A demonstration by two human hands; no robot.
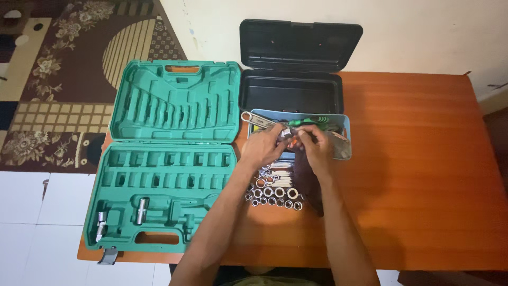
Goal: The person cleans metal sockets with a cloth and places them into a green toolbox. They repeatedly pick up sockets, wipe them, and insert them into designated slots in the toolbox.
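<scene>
We see both hands meeting near the middle of the frame, above a light blue tray (pixel 344 121). The left hand (pixel 263 145) and the right hand (pixel 314 145) are touching the same small metal piece (pixel 289 135) — the fingers of both hands are curled narrow around it, and we cannot tell exactly what kind of tool it is, because the fingers cover most of it. A dark cloth (pixel 307 182) hangs down from under the right hand, over the table (pixel 423 159).

In the tray, just above the hands, lie a wrench (pixel 255 119) with its ring end to the left and a screwdriver (pixel 309 121) with a green handle. Below the hands, in the lower middle of the frame, rows of shiny sockets (pixel 272 193) stand on the table, close beside each other, with some wrenches just above them.

At the left of the frame a green case (pixel 169 153) lies open and flat. Most of its moulded slots are bare — only in the lower left part we see a few metal pieces, among them an upright socket (pixel 141 210). In the upper middle a black toolbox (pixel 291 69) stands open, its lid leaning against the wall. The blue tray touches the front edge of the toolbox. At the upper left of the frame a patterned carpet (pixel 63 79) covers the floor.
</scene>
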